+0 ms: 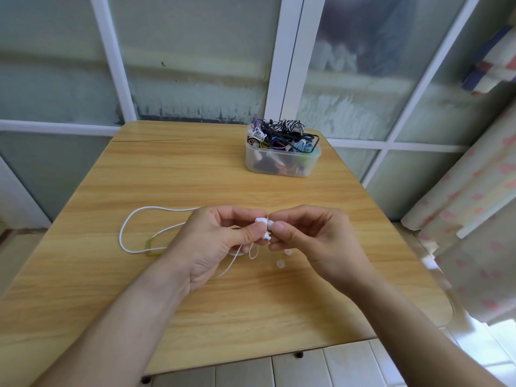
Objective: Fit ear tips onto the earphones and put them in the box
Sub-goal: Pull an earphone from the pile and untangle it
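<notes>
My left hand [220, 241] pinches a white earbud [262, 220] above the middle of the wooden table [167, 177]. My right hand [310, 241] pinches a small white ear tip [271, 225] against that earbud. The white earphone cable [131, 222] loops out to the left on the table and passes under my left hand. Two loose translucent ear tips [280, 264] lie on the table just below my right fingers. The clear plastic box [282, 160] stands at the far right of the table, piled with tangled cables.
A small yellowish translucent piece [152, 248] lies on the table by the cable loop. Frosted glass panels with white frames stand behind the table. A patterned curtain [474, 213] hangs at the right. The table's near edge ends above a tiled floor.
</notes>
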Demonstrator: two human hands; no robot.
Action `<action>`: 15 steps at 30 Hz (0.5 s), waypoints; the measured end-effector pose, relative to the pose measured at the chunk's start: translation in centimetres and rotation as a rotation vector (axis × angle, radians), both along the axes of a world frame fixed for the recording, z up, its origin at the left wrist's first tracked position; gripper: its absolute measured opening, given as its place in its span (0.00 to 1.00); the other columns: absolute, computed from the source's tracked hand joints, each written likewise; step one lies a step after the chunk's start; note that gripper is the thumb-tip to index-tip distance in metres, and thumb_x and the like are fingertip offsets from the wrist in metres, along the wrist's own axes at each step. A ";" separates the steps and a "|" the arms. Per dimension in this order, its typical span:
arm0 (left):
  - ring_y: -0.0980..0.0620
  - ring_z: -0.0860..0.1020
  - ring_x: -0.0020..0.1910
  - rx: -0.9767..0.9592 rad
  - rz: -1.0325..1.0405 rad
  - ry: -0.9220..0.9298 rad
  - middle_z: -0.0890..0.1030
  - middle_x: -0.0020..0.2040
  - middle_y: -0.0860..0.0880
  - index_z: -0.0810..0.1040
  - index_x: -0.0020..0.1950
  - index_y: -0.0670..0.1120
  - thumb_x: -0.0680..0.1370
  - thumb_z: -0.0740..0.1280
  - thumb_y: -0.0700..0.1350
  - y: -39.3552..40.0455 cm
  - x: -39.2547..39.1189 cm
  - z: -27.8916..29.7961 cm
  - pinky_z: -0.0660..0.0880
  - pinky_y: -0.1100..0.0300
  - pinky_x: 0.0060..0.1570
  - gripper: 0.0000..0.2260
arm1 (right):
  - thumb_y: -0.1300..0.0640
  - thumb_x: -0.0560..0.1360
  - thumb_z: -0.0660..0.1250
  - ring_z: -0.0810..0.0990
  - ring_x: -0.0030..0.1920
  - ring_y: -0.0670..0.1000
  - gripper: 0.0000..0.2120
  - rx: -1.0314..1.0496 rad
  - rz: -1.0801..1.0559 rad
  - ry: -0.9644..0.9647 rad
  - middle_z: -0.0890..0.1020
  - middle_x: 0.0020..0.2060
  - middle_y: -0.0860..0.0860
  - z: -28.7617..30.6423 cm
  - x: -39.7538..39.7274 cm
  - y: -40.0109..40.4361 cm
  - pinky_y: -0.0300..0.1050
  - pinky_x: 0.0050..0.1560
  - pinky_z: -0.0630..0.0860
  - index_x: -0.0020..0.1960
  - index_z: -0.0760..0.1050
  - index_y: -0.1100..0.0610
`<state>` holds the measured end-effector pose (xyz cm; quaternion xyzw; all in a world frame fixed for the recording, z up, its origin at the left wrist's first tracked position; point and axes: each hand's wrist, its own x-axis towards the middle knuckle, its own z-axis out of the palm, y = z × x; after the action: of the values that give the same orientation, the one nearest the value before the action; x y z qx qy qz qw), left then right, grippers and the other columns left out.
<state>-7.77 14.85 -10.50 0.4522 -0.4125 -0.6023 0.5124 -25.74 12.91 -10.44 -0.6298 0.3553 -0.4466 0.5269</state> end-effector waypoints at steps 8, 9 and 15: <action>0.48 0.79 0.32 0.095 -0.088 0.068 0.82 0.35 0.42 0.81 0.46 0.36 0.63 0.71 0.36 0.1 0.0 0.5 0.73 0.65 0.29 0.12 | 0.62 0.69 0.73 0.84 0.35 0.53 0.09 -0.032 0.056 0.086 0.86 0.41 0.57 0.2 -0.5 -0.3 0.42 0.38 0.79 0.47 0.83 0.66; 0.47 0.79 0.31 0.107 -0.100 0.069 0.81 0.34 0.41 0.80 0.45 0.36 0.64 0.71 0.35 0.1 -0.1 0.5 0.72 0.65 0.28 0.11 | 0.61 0.69 0.74 0.84 0.36 0.54 0.09 -0.053 0.057 0.093 0.86 0.41 0.57 0.3 -0.6 -0.3 0.43 0.38 0.79 0.46 0.83 0.65; 0.46 0.77 0.28 0.181 -0.085 0.056 0.79 0.30 0.41 0.79 0.43 0.35 0.69 0.68 0.29 0.2 -0.5 0.5 0.69 0.66 0.24 0.04 | 0.62 0.67 0.76 0.84 0.37 0.56 0.07 -0.180 0.057 0.138 0.85 0.39 0.56 0.2 -0.8 -0.6 0.43 0.40 0.79 0.44 0.85 0.64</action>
<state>-8.23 15.02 -9.98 0.4618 -0.3608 -0.6705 0.4550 -26.54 12.32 -10.29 -0.7139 0.3310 -0.4169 0.4549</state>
